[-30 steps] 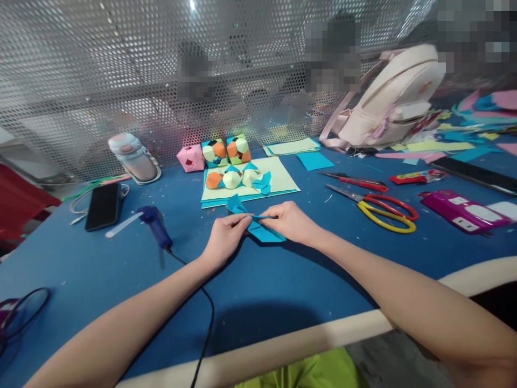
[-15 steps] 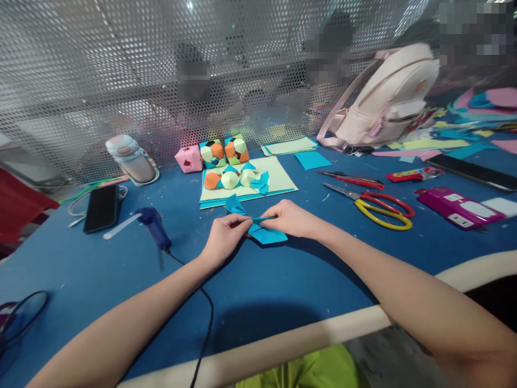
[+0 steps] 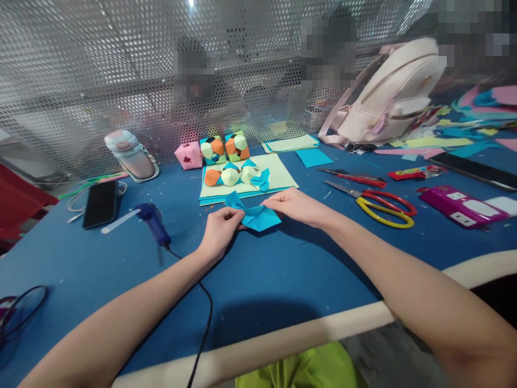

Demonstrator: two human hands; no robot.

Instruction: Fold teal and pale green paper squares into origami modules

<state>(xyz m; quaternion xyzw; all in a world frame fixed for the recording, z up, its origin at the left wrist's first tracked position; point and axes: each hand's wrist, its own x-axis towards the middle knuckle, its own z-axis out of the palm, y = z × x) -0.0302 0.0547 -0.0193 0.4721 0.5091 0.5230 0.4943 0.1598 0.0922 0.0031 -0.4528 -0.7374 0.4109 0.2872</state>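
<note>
A folded piece of blue paper [image 3: 262, 218] is held just above the table between my two hands. My left hand [image 3: 222, 229] pinches its left edge between thumb and fingers. At its upper right edge, my right hand [image 3: 288, 205] grips it with the fingertips. Just behind lies another blue folded paper piece [image 3: 233, 200]. Farther back, sheets of pale yellow paper [image 3: 280, 170] over blue ones carry several folded orange, cream and blue pieces [image 3: 230, 177]. Three paper balls, one pink [image 3: 189, 155] and two multicoloured, stand behind these.
Left are a blue glue gun [image 3: 153, 223] with its cord, a black phone [image 3: 100, 203] and a bottle [image 3: 129, 156]. To the right lie scissors [image 3: 383, 207], a second red-handled pair, a purple packet [image 3: 462, 207] and a backpack [image 3: 388, 97]. A perforated metal screen [image 3: 141, 70] borders the back.
The blue paper has been opened out and its folds show more. My right hand has shifted slightly up and away from my left hand, widening the gap between them.
</note>
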